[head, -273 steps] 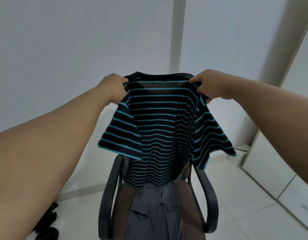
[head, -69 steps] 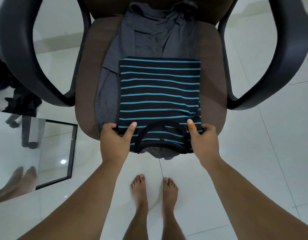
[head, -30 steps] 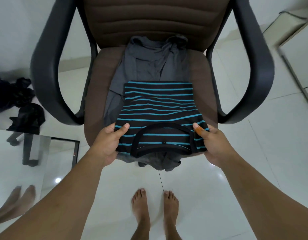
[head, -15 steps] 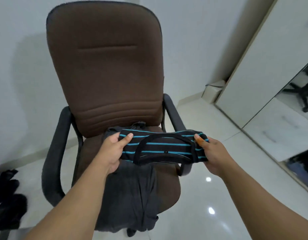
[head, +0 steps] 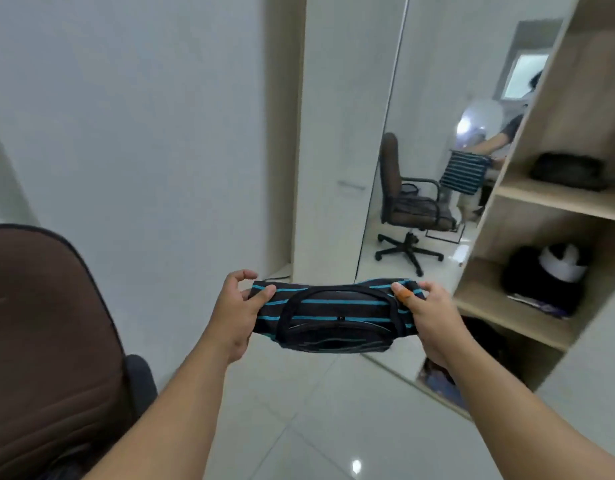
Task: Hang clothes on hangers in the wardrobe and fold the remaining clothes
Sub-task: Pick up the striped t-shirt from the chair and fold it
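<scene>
The folded striped shirt point(head: 333, 318) is held in the air between the two hands, its left end pinched under the thumb of the left hand point(head: 236, 313) and its right end gripped by the right hand point(head: 427, 318), with the collar facing up and the open wardrobe shelves point(head: 513, 306) just beyond the right hand. It is judged to be light, soft and limp: the middle sags a little between the hands, so the fold could be lost if one end were released. It is best taken at both short ends, with fingers beneath and thumbs on top, and kept level.
</scene>
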